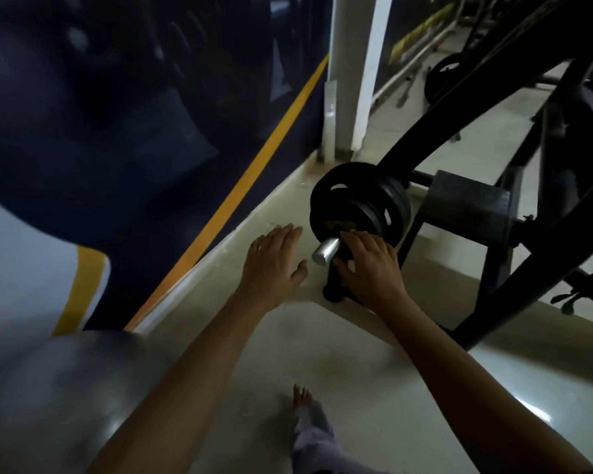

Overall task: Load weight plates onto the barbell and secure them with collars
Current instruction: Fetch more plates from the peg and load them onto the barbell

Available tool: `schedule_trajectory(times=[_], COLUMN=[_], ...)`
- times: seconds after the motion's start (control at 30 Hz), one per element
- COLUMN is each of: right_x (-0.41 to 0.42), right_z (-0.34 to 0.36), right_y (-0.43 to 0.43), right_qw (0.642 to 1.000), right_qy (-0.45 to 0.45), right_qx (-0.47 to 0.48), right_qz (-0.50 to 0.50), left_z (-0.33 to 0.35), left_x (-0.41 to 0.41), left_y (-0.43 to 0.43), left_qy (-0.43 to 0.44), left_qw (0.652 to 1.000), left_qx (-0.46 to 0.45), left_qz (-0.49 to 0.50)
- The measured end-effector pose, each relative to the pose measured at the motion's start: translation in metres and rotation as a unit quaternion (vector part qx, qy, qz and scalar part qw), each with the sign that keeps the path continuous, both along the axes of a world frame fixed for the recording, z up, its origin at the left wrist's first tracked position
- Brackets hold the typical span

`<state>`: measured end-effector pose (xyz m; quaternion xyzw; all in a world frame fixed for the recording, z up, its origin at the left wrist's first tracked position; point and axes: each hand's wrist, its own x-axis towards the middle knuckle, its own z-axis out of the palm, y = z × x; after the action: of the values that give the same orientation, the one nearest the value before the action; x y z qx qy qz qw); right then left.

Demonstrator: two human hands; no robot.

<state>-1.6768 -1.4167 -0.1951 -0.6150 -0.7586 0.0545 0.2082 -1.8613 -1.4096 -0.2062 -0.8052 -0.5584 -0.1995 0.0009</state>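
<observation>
weight plates stacked on the sleeve, both hands at its end

weight plates (360, 203), black and round, sit side by side on a bar that juts toward the camera; at least three rims show, the outer face carrying a small yellowish mark near its centre. the silver bar end (326, 252) pokes out past the outermost plate, short, shiny and cut flat. the stack hangs low, near the pale floor (339, 354), beside a black machine frame (493, 165) and close to a white pillar (353, 73).

the right hand (368, 265) lies over the bar just behind its silver tip, fingers spread and curled loosely, fingertips touching the face of the outer plate; whether it grips anything under the palm cannot be told. the left hand (274, 265) hovers flat and wide open just left of the plates, holding nothing, fingertips near the plate rim but apart from it.

a bare foot (302, 396) stands on the floor below.
</observation>
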Motion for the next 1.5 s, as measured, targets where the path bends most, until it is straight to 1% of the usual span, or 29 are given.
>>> schedule_trajectory(times=[0.13, 0.27, 0.4, 0.47, 0.53, 0.67, 0.8, 0.87, 0.97, 1.1, 1.17, 1.33, 1.5], right_x=[0.006, 0.018, 0.025, 0.026, 0.024, 0.018, 0.020, 0.022, 0.027, 0.032, 0.035, 0.034, 0.017], right_z=[-0.018, -0.036, -0.055, -0.066, -0.077, -0.092, -0.094, -0.095, -0.098, -0.108, -0.112, -0.110, -0.101], right_y=[0.076, 0.141, 0.185, 0.200, 0.208, 0.210, 0.217, 0.219, 0.220, 0.219, 0.218, 0.213, 0.185], right_qw=[0.998, 0.986, 0.962, 0.952, 0.945, 0.945, 0.942, 0.943, 0.950, 0.949, 0.951, 0.954, 0.951], right_qy=[0.011, 0.038, 0.096, 0.114, 0.124, 0.152, 0.142, 0.126, 0.098, 0.135, 0.136, 0.145, 0.166], right_qx=[-0.037, -0.098, -0.158, -0.182, -0.195, -0.138, -0.103, -0.110, -0.128, -0.153, -0.158, -0.171, -0.205], right_qz=[-0.058, -0.129, -0.203, -0.218, -0.230, -0.256, -0.285, -0.289, -0.268, -0.239, -0.227, -0.200, -0.163], left_z=[-0.011, -0.030, -0.054, -0.064, -0.075, -0.093, -0.095, -0.096, -0.096, -0.091, -0.091, -0.095, -0.101], left_x=[0.015, 0.035, 0.051, 0.059, 0.064, 0.065, 0.061, 0.059, 0.056, 0.056, 0.056, 0.043, 0.009], left_y=[0.089, 0.171, 0.233, 0.257, 0.273, 0.282, 0.291, 0.293, 0.299, 0.316, 0.319, 0.303, 0.258], left_qy=[0.000, -0.018, -0.018, -0.009, -0.002, -0.031, -0.068, -0.072, -0.074, -0.084, -0.075, -0.071, -0.078], left_qw=[0.997, 0.989, 0.972, 0.962, 0.956, 0.953, 0.959, 0.958, 0.948, 0.930, 0.922, 0.925, 0.922], left_qx=[-0.049, -0.111, -0.190, -0.228, -0.247, -0.241, -0.207, -0.200, -0.217, -0.265, -0.287, -0.263, -0.285], left_qz=[-0.053, -0.094, -0.138, -0.148, -0.161, -0.180, -0.181, -0.194, -0.218, -0.242, -0.249, -0.265, -0.251])
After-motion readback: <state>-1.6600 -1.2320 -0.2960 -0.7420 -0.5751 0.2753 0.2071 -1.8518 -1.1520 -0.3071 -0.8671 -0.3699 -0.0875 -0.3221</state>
